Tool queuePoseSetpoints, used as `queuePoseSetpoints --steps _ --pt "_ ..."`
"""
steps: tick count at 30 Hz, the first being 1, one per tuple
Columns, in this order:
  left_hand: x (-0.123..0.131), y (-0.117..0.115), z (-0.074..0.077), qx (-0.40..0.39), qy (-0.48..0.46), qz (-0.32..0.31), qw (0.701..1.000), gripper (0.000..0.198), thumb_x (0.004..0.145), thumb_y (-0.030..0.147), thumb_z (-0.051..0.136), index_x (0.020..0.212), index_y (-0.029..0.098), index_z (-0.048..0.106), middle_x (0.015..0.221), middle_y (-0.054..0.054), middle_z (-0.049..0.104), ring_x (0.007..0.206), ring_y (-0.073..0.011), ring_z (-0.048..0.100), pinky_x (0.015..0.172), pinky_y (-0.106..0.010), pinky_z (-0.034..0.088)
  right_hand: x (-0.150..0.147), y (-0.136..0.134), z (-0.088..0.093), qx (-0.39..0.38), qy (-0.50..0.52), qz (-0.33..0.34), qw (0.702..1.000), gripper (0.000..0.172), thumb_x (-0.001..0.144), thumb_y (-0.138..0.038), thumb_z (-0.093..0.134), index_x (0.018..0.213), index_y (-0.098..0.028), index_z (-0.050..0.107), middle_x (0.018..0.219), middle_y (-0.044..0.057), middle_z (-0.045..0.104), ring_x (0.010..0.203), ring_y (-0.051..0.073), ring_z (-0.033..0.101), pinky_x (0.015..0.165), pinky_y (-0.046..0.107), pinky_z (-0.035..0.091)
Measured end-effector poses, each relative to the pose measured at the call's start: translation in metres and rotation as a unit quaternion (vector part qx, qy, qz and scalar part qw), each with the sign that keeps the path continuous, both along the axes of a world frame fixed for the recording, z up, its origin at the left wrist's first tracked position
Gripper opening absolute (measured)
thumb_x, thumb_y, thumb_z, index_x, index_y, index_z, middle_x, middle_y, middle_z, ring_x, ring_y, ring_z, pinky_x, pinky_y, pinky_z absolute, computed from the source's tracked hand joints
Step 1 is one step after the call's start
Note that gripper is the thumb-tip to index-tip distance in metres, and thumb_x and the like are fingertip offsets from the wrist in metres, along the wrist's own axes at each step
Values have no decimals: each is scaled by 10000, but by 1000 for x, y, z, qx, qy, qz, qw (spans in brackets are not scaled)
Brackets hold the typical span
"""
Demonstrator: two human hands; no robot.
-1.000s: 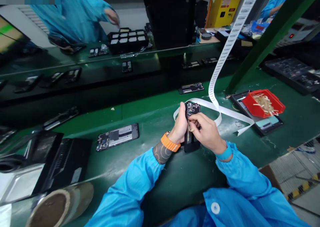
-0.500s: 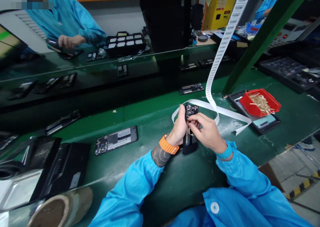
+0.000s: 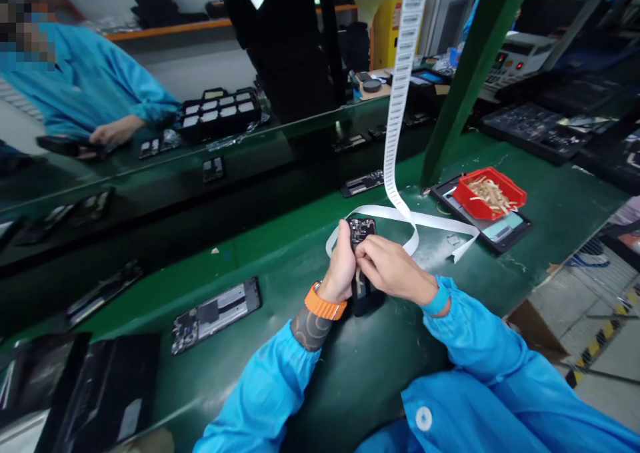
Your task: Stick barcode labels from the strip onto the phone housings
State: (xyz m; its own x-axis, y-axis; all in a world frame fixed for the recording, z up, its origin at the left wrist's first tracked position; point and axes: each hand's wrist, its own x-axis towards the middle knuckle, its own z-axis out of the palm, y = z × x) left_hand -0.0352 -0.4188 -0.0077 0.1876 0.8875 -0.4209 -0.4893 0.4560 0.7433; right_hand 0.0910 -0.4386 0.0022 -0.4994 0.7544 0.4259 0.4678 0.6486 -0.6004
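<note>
My left hand (image 3: 341,266) is wrapped around an opened phone (image 3: 369,302), its thumb along the left edge. The phone lies lengthwise away from me, with its small circuit parts bare at the far end. Over its middle, my right hand (image 3: 395,266) is closed, thumb and forefinger pinched close to the left thumb. A narrow tan strip (image 3: 359,281) shows on the phone just below those fingertips. What the pinch holds is hidden by the fingers. Behind the phone curls a white ribbon of barcode labels (image 3: 440,221).
A second opened phone (image 3: 217,314) lies to the left, another phone (image 3: 361,183) farther back. Right of me, a red tray (image 3: 515,185) of tan strips rests on a dark device (image 3: 510,236). A green post (image 3: 470,86) rises behind. Across the bench sits a co-worker in blue (image 3: 95,80).
The view has shifted, so the bench things appear moved left. Both hands stay at the phone; my right fingertips have come in closer to my left thumb. The co-worker's hand has lowered.
</note>
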Motion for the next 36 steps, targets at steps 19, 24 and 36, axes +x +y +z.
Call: queuePoseSetpoints --steps 19,24,36 --pt "42 105 5 14 -162 -244 956 869 947 773 228 1188 59 661 1061 -225 719 734 -242 715 657 -398 616 221 85 13 114 2 -474 873 240 836 -234 606 1051 -147 668 1071 161 663 906 263 628 841 416 502" --pt "8 56 22 9 -197 -237 951 1021 867 873 179 1249 47 643 966 -217 717 744 -277 709 648 -411 595 102 48 6 60 105 -123 985 192 913 -217 602 1096 -218 660 1082 88 677 910 216 665 782 376 572" --pt "-30 -4 24 40 -197 -251 947 1002 776 916 397 1341 111 593 911 -175 731 748 -315 727 710 -410 550 54 26 3 132 125 -63 981 106 927 -197 620 1013 -241 664 964 75 734 849 238 671 756 422 550"
